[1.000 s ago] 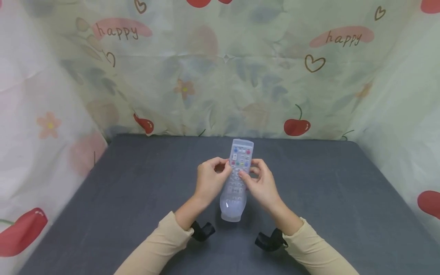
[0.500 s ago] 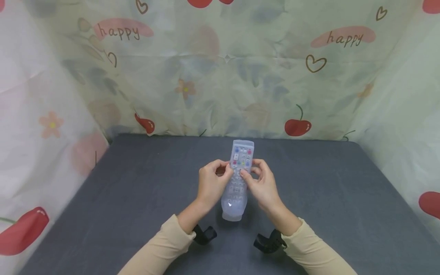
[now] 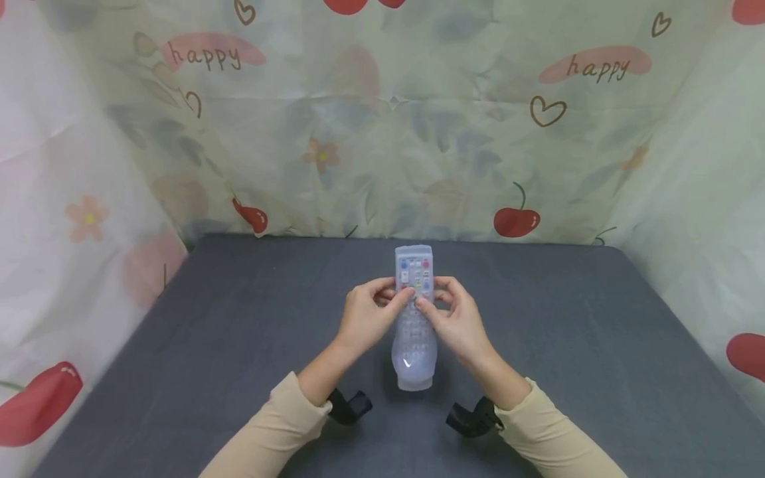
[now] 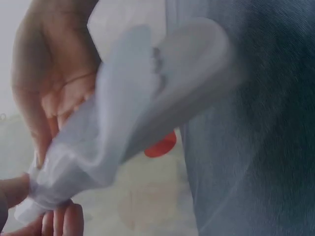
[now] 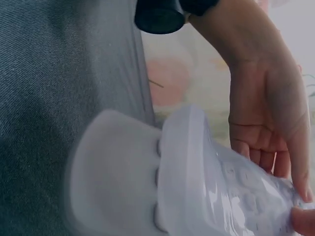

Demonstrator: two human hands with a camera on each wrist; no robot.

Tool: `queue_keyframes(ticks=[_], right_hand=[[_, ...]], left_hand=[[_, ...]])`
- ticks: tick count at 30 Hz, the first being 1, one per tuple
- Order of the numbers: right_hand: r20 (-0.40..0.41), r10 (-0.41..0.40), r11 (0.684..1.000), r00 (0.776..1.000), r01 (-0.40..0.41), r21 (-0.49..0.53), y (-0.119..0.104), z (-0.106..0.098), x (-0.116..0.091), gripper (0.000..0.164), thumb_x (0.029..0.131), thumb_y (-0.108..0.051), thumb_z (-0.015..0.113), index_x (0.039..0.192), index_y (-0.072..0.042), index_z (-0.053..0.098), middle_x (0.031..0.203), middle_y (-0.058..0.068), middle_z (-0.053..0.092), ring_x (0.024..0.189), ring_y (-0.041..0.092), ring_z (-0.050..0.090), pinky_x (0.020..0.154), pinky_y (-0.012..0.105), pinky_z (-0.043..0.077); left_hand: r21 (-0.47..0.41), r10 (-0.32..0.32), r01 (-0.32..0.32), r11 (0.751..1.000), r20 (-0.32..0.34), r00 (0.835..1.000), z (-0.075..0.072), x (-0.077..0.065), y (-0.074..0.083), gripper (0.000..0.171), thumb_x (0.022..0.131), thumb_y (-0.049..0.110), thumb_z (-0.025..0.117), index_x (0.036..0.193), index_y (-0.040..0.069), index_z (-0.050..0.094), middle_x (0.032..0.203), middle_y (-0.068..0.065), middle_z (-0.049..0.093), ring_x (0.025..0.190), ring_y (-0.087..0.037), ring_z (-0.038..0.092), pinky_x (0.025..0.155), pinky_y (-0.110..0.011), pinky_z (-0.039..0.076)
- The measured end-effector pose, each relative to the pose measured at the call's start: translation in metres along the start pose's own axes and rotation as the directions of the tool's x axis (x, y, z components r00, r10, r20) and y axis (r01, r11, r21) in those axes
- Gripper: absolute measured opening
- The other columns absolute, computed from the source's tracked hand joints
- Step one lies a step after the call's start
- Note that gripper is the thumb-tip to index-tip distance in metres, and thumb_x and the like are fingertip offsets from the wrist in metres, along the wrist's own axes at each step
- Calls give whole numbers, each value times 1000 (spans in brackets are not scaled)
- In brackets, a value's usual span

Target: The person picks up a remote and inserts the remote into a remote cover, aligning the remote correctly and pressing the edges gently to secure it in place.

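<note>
A pale remote control (image 5: 115, 172) sits in a translucent soft cover (image 3: 415, 342); small coloured buttons show through near its far end. In the right wrist view its smooth near end sticks out of the cover's edge. The left wrist view shows that bare end blurred, with the cover flaring away from it. My left hand (image 3: 368, 315) pinches the covered upper part from the left, thumb on the button face and fingers behind. From the right, my right hand (image 3: 457, 322) grips the same part, its thumb likewise on the face. The fingertips behind the cover are partly hidden.
Under the hands lies a dark grey tabletop (image 3: 239, 332). A printed curtain (image 3: 382, 133) with cherries and hearts rises behind it and along both sides. A black wrist camera (image 3: 349, 406) juts inward from the left sleeve, another black camera (image 3: 472, 418) from the right.
The covered remote has turned from a slant to nearly straight, its far end moving left and its near end right. My left thumb has come further over its face; both hands keep their hold.
</note>
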State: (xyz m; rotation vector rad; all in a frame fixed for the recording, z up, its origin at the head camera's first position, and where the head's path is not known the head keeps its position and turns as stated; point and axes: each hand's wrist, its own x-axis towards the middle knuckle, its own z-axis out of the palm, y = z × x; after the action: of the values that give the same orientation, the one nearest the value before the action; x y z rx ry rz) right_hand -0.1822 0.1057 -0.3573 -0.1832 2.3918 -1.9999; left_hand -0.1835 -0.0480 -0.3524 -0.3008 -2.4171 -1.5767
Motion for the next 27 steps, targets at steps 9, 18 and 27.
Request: queue_keyframes(ticks=[9,18,27], right_hand=[[199,-48,993,979,68,-96,3,-10,2,47,92,-12,58,131,-2,35,110,26,62,96,31,67,79,37,53],[171,-76,987,982,98,-128,5,-23,4,37,96,-19,52,127,0,47,114,23,61,99,26,65,84,35,55],[46,-262,930,964,265,-253,-5,-27,9,27,94,-10,54,114,6,62,101,24,67,81,28,68,74,32,57]], left_hand=[[-88,-81,86,992,50,995,-4,3,-3,23,89,19,63,95,-3,66,86,-17,66,75,-18,59,62,-24,46],[-217,-78,97,971,95,992,-3,4,-3,25,93,19,58,108,-1,61,99,-19,66,88,-26,68,72,-32,54],[-179,-30,55,982,137,990,2,2,-5,27,93,18,58,114,1,63,99,-15,69,89,-24,67,73,-31,54]])
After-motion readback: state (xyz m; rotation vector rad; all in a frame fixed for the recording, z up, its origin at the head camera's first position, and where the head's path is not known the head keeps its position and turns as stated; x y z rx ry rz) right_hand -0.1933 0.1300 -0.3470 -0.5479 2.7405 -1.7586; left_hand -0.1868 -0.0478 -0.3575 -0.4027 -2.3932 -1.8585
